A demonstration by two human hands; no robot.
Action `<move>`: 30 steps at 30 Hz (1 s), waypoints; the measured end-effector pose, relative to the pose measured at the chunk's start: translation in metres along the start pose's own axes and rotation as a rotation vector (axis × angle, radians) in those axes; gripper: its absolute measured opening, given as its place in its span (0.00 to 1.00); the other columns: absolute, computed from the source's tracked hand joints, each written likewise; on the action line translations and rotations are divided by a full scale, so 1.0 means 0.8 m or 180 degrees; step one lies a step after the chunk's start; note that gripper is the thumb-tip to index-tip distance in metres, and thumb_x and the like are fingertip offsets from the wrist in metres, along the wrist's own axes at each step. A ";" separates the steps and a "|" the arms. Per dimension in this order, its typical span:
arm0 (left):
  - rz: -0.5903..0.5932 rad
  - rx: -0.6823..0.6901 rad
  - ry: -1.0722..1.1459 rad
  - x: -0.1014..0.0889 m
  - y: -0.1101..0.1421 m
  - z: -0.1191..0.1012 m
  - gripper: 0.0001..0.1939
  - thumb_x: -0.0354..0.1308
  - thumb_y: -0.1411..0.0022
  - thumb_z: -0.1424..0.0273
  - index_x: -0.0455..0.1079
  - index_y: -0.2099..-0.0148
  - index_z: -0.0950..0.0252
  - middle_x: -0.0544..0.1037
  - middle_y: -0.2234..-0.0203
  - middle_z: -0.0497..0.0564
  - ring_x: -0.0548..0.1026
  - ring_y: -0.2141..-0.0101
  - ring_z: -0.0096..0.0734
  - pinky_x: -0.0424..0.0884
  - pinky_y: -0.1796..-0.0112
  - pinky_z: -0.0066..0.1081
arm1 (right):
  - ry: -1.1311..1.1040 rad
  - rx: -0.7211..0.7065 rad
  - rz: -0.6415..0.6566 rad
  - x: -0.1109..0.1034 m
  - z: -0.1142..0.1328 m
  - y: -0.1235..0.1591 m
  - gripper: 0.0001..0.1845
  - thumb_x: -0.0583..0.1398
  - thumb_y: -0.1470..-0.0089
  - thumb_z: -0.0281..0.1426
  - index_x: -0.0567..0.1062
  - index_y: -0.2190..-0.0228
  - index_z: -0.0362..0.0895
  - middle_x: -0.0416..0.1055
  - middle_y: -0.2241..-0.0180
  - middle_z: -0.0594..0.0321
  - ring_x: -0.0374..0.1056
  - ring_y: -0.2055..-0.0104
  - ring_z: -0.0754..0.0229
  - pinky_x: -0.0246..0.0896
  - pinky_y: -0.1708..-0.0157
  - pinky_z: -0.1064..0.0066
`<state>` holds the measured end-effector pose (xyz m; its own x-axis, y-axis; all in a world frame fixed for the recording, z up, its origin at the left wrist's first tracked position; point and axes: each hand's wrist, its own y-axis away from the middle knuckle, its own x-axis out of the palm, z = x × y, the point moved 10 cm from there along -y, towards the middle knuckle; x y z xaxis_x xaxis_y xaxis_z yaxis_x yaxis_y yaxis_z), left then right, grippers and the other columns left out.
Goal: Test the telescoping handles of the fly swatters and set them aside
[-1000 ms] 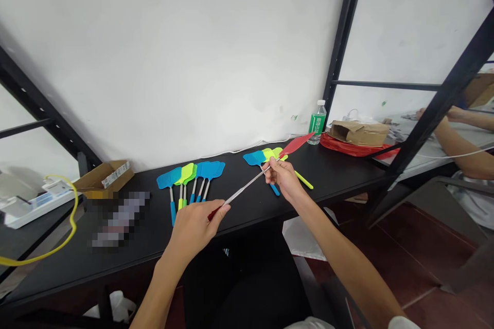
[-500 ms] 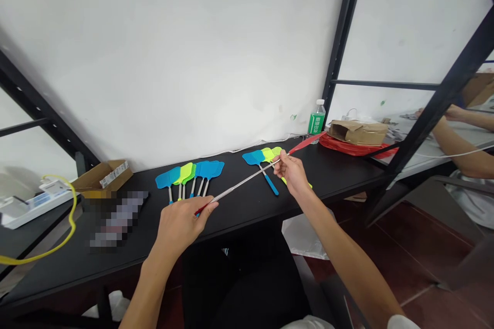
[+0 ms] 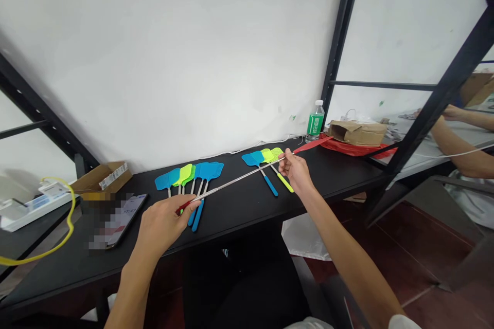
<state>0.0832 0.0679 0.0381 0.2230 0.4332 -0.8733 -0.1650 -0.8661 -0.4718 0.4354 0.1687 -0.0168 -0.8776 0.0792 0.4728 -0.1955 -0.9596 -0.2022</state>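
Note:
I hold a red fly swatter (image 3: 239, 181) with a telescopic metal rod stretched between both hands above the black table (image 3: 239, 211). My left hand (image 3: 162, 223) grips its red handle end. My right hand (image 3: 295, 169) pinches the rod just below the red head (image 3: 312, 144). Under the rod lies a group of several blue and green swatters (image 3: 191, 177) on the left. A smaller group of blue and green swatters (image 3: 266, 162) lies by my right hand.
A phone (image 3: 123, 213) and an open cardboard box (image 3: 102, 180) sit at the table's left. A green-labelled bottle (image 3: 315, 122), a flat cardboard box (image 3: 358, 132) and red items stand at the right. Black rack posts (image 3: 428, 113) frame the bench. Another person's arm (image 3: 459, 149) works at far right.
My hands have drawn apart, the left toward me and to the left, the right slightly rightward. The red swatter's rod has become longer and its head has moved right.

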 end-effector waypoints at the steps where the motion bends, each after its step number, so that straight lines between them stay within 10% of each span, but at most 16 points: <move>1: 0.0006 -0.0004 0.0009 -0.001 0.000 -0.001 0.21 0.50 0.34 0.51 0.80 0.56 0.55 0.84 0.62 0.48 0.80 0.62 0.41 0.67 0.67 0.31 | -0.0029 0.0027 0.0010 0.000 -0.001 0.000 0.25 0.68 0.55 0.53 0.76 0.74 0.43 0.66 0.80 0.64 0.63 0.80 0.66 0.49 0.83 0.72; 20: 0.0101 -0.0064 0.0131 0.006 -0.001 -0.002 0.20 0.52 0.34 0.51 0.79 0.55 0.56 0.84 0.63 0.48 0.78 0.68 0.37 0.67 0.67 0.32 | -0.0186 0.0157 0.0049 0.003 -0.001 0.003 0.25 0.69 0.58 0.53 0.77 0.73 0.42 0.65 0.81 0.66 0.61 0.81 0.66 0.49 0.83 0.73; 27: -0.0961 0.0609 0.0438 -0.037 0.007 -0.052 0.14 0.56 0.34 0.62 0.77 0.51 0.60 0.80 0.57 0.54 0.75 0.56 0.44 0.65 0.52 0.40 | -0.0316 0.0022 -0.0203 0.001 -0.003 0.005 0.25 0.69 0.56 0.53 0.76 0.75 0.42 0.66 0.81 0.67 0.62 0.81 0.68 0.50 0.83 0.75; 30: -0.0695 0.0370 0.1270 -0.025 0.008 -0.059 0.12 0.56 0.35 0.62 0.78 0.55 0.60 0.80 0.67 0.51 0.75 0.66 0.36 0.69 0.59 0.34 | -0.0403 -0.0005 -0.0287 0.003 -0.003 0.008 0.25 0.69 0.56 0.52 0.76 0.74 0.42 0.67 0.80 0.66 0.63 0.81 0.68 0.51 0.83 0.75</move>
<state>0.1228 0.0422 0.0585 0.6128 0.4528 -0.6477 -0.1745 -0.7218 -0.6697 0.4311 0.1632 -0.0187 -0.7941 0.1303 0.5936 -0.2719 -0.9497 -0.1552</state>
